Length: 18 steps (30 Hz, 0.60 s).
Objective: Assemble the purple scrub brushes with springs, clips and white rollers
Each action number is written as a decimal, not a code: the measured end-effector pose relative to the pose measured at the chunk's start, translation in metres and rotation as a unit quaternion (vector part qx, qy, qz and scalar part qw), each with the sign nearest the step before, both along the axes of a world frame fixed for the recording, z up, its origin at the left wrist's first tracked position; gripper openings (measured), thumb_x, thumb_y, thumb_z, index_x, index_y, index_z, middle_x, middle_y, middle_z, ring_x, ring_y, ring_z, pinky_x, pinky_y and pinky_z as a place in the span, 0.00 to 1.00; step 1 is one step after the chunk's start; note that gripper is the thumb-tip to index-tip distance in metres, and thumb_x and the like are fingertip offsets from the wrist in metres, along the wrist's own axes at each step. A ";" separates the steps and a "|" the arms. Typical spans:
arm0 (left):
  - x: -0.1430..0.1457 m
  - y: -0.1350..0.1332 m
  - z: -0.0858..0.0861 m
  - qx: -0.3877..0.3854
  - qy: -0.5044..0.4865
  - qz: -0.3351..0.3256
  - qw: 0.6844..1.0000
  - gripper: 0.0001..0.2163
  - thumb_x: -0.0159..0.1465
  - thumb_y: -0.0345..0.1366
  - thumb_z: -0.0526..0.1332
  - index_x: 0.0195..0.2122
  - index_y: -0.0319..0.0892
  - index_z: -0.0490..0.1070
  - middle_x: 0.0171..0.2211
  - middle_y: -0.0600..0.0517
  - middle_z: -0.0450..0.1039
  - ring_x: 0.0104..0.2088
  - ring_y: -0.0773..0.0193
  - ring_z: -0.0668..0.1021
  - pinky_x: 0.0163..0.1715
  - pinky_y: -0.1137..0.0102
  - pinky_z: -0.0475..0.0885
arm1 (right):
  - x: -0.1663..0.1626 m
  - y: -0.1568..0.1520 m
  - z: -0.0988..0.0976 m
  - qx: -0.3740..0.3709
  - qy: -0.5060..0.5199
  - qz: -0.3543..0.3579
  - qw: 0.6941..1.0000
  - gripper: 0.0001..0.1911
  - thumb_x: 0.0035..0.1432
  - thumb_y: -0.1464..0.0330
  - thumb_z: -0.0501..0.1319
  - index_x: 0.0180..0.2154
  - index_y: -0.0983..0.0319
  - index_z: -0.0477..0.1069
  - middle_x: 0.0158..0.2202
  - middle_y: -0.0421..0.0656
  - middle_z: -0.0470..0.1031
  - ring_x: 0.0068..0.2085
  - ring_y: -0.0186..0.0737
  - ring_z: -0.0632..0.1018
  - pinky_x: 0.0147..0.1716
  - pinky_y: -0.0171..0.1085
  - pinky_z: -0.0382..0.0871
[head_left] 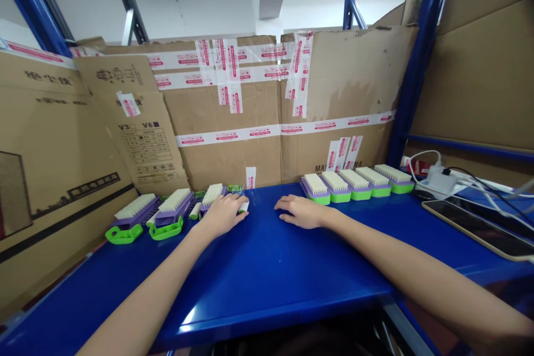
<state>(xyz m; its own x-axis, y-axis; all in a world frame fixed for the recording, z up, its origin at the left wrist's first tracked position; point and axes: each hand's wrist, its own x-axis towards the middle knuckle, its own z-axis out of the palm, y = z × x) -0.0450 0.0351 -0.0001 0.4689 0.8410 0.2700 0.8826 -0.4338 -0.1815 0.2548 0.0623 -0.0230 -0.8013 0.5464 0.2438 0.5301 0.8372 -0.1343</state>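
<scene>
My left hand (224, 213) lies on the blue shelf (258, 267) with its fingers curled over a small white and green brush part (243, 206). Just left of it lie purple brushes with green handles (167, 214), bristles up, and one more (132, 217) farther left. My right hand (301, 211) rests palm down on the shelf, fingers loosely bent, holding nothing. To its right stands a tidy row of several purple and green brushes (354, 182), bristles up.
Taped cardboard boxes (271, 117) wall the back and the left side. At the right lie a phone or tablet (479, 228), a white charger with cables (440, 178), and blue rack posts (417, 67).
</scene>
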 end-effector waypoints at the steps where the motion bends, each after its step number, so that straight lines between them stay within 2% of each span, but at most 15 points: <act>1: 0.000 0.000 0.000 -0.001 -0.003 0.002 1.000 0.16 0.72 0.39 0.62 0.59 0.43 0.76 0.52 0.41 0.82 0.53 0.43 0.81 0.55 0.54 0.71 | 0.000 0.000 0.000 0.001 -0.002 -0.001 1.000 0.16 0.74 0.68 0.61 0.59 0.66 0.76 0.60 0.56 0.79 0.59 0.54 0.79 0.62 0.52 0.72; 5: 0.002 -0.001 0.001 -0.009 -0.051 -0.017 0.999 0.17 0.70 0.36 0.62 0.59 0.44 0.75 0.53 0.43 0.82 0.54 0.45 0.82 0.55 0.55 0.72 | -0.002 -0.002 0.002 0.009 -0.003 -0.010 1.000 0.15 0.72 0.69 0.62 0.57 0.64 0.77 0.58 0.53 0.80 0.58 0.52 0.80 0.60 0.48 0.72; 7: 0.004 -0.002 0.003 -0.019 -0.099 -0.050 0.994 0.16 0.69 0.35 0.61 0.57 0.46 0.76 0.51 0.47 0.82 0.49 0.50 0.83 0.52 0.59 0.73 | -0.003 -0.006 0.005 0.018 0.007 -0.030 0.999 0.13 0.73 0.69 0.62 0.55 0.63 0.78 0.56 0.52 0.81 0.55 0.51 0.81 0.57 0.46 0.73; 9: 0.009 -0.005 0.005 -0.035 -0.154 -0.078 0.984 0.14 0.68 0.36 0.61 0.54 0.46 0.78 0.43 0.50 0.83 0.39 0.56 0.82 0.44 0.63 0.73 | -0.005 -0.010 0.010 0.036 0.032 -0.070 0.996 0.12 0.75 0.68 0.58 0.53 0.63 0.78 0.53 0.52 0.82 0.53 0.50 0.82 0.54 0.46 0.73; 12: 0.021 -0.012 0.006 -0.085 -0.270 -0.078 0.956 0.12 0.66 0.40 0.63 0.48 0.44 0.81 0.26 0.56 0.74 0.27 0.63 0.74 0.32 0.68 0.67 | -0.006 -0.016 0.020 0.069 0.080 -0.144 0.984 0.15 0.79 0.68 0.51 0.51 0.63 0.76 0.51 0.53 0.81 0.51 0.50 0.82 0.51 0.44 0.72; 15: 0.036 -0.023 0.005 -0.158 -0.359 -0.108 0.914 0.12 0.64 0.42 0.66 0.45 0.42 0.80 0.27 0.57 0.73 0.26 0.66 0.72 0.30 0.70 0.65 | -0.005 -0.015 0.027 0.089 0.111 -0.210 0.967 0.17 0.80 0.67 0.49 0.48 0.63 0.75 0.48 0.53 0.81 0.48 0.49 0.81 0.48 0.43 0.70; 18: 0.051 -0.037 0.002 -0.207 -0.389 -0.139 0.887 0.11 0.62 0.42 0.69 0.41 0.40 0.79 0.28 0.55 0.74 0.28 0.66 0.72 0.31 0.70 0.66 | -0.003 -0.011 0.026 0.091 0.118 -0.257 0.955 0.17 0.79 0.67 0.49 0.44 0.62 0.75 0.45 0.53 0.81 0.45 0.49 0.81 0.44 0.41 0.69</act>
<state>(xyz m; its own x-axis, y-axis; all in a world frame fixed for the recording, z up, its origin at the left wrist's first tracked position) 0.0056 -0.0016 0.0019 0.4805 0.8249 0.2976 0.5188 -0.5410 0.6619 0.2517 0.0515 0.0026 -0.3506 0.7835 0.5130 0.8498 0.4964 -0.1773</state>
